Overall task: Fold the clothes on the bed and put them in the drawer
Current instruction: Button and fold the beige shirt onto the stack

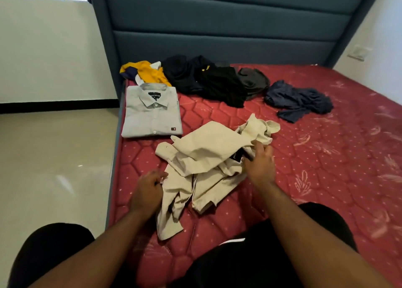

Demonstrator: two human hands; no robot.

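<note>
the left hand point(148, 192) has its fingers curled around the near-left edge of a beige shirt point(208, 157), pinching the cloth; the right hand point(260, 163) lies over the collar area by a small black label, its fingers loosely bent on the fabric, though whether they grip it is hard to tell. the beige shirt lies crumpled in the middle of the bed's near side, its long axis running from the near left up to the far right, one sleeve trailing toward the near edge. it looks like thin, creased woven cotton. the mattress point(326, 157) is red and quilted in a hexagon pattern. just beyond the beige shirt, at the left edge, sits a folded grey shirt point(150, 113), collar pointing to the padded blue headboard point(217, 26). behind it lie a yellow garment point(150, 72), a black heap point(208, 80), a grey piece point(254, 82) partly hidden under the black, and a navy bundle point(298, 101), all unfolded.
</note>
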